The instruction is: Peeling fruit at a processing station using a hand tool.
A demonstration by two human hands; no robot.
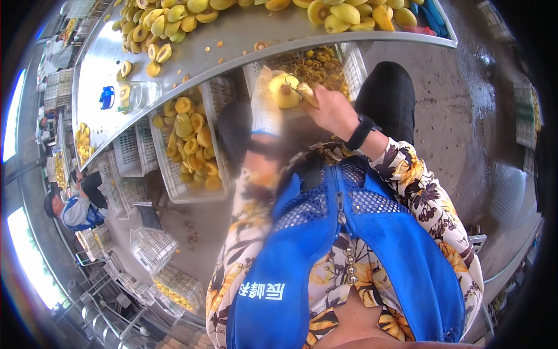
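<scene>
My left hand (265,102), in a white knit glove, holds a yellow peeled fruit half (284,90) with a brown spot on its face. My bare right hand (329,107) grips a tool with a pale handle (307,95) and a curved metal loop at its tip, which touches the fruit. Both hands are above my lap, just in front of the metal table's edge. Below and beyond them stands a white plastic crate (355,70) with small yellow and brown scraps (320,65). Many cut yellow fruit halves (174,19) lie on the table.
The metal table (244,32) spans the top, with a glass jar (139,95) and a blue lid (107,97) on it. A white crate (174,192) of fruit halves stands at left, near empty crates (126,152). Another person (80,211) sits at far left.
</scene>
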